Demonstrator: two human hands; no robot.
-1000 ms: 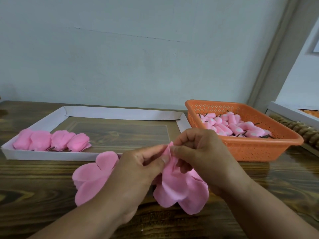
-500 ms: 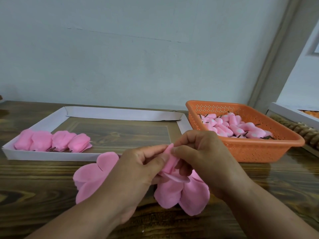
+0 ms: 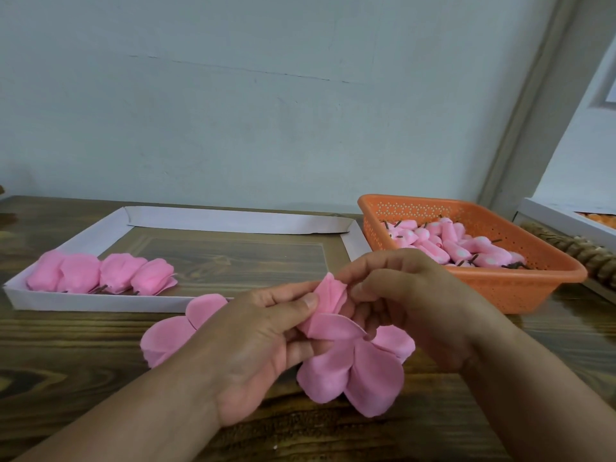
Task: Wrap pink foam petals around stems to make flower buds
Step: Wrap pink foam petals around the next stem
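A pink foam flower piece point(image 3: 360, 371) with several petals hangs between my hands over the table's front. One petal point(image 3: 328, 293) is curled upright, pinched by my left hand point(image 3: 260, 341) with thumb and forefinger. My right hand point(image 3: 410, 295) holds the piece from the right, fingers bent behind the curled petal. Any stem inside is hidden. A second flat petal piece point(image 3: 173, 331) lies on the table, partly under my left hand. Several finished pink buds point(image 3: 100, 273) lie in a row in the white tray point(image 3: 100, 303).
An orange mesh basket point(image 3: 520, 288) at the right holds many small pink bud cores with dark stems point(image 3: 446, 245). A white box point(image 3: 560, 218) and a brown braided object point(image 3: 586, 255) sit at the far right. The table is dark wood point(image 3: 66, 361).
The raised petal has been folded tighter into a narrow curl between my fingertips, and another petal has flapped over sideways below it. Both hands stay in place.
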